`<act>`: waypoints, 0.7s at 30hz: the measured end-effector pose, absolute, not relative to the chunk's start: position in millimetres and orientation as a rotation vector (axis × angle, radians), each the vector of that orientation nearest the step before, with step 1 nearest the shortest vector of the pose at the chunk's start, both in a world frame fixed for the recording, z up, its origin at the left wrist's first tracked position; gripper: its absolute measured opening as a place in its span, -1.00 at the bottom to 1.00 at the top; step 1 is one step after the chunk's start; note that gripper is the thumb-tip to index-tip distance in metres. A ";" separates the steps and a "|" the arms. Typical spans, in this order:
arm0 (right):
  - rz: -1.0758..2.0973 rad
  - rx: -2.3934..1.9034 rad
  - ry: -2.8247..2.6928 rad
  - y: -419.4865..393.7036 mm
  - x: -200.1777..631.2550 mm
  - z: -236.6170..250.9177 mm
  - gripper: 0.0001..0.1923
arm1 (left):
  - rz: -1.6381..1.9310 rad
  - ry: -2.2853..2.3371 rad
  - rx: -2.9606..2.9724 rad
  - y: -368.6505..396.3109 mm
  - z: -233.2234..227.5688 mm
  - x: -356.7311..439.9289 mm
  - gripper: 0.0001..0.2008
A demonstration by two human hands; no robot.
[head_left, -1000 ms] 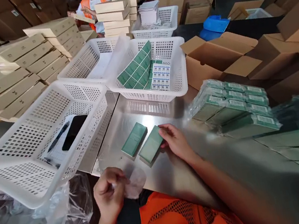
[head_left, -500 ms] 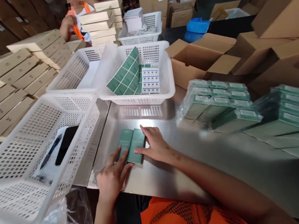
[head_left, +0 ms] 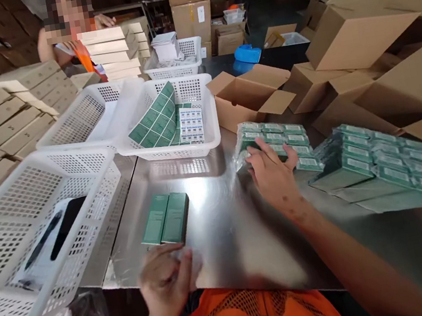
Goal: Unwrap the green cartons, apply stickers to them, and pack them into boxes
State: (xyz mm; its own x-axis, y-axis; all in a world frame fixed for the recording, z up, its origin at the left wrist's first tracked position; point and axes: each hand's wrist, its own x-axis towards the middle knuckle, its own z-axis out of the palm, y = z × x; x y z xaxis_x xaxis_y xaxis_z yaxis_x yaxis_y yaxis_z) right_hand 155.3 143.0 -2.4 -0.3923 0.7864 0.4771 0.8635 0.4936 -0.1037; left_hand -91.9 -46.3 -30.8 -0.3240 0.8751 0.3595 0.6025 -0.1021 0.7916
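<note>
Two flat green boxes (head_left: 168, 225) lie side by side on the steel table (head_left: 225, 220), touching each other. My left hand (head_left: 166, 283) hovers at the table's near edge just below them, fingers loosely apart, with a scrap of clear plastic film (head_left: 191, 261) by its fingertips. My right hand (head_left: 274, 174) reaches out to a plastic-wrapped pack of green boxes (head_left: 276, 139), its fingers resting on the pack's near edge. A second, larger wrapped pack (head_left: 378, 165) lies to the right.
A white basket (head_left: 177, 150) with green and white label sheets stands behind the two boxes. Another basket (head_left: 21, 211) at left holds a pen and a phone. Open cardboard cartons (head_left: 249, 97) crowd the right and back. A person in orange works behind stacked beige boxes (head_left: 112, 50).
Both hands have left the two green boxes, which now lie together. My right hand moved right to the wrapped pack; my left hand drew back to the table's edge.
</note>
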 end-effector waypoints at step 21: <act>0.532 -0.864 -1.873 10.4 123.6 -49.6 -0.26 | 1.360 1.061 0.373 9.1 -23.9 -7.8 -0.44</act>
State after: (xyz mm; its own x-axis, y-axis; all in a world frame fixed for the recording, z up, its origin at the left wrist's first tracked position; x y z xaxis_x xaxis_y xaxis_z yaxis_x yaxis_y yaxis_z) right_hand 123.6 10.4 -49.6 -0.2787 0.7575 0.5904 0.3337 0.6528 -0.6801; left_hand -7.8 9.1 -23.9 -0.1396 0.9078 -0.3956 -0.6050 0.2381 0.7598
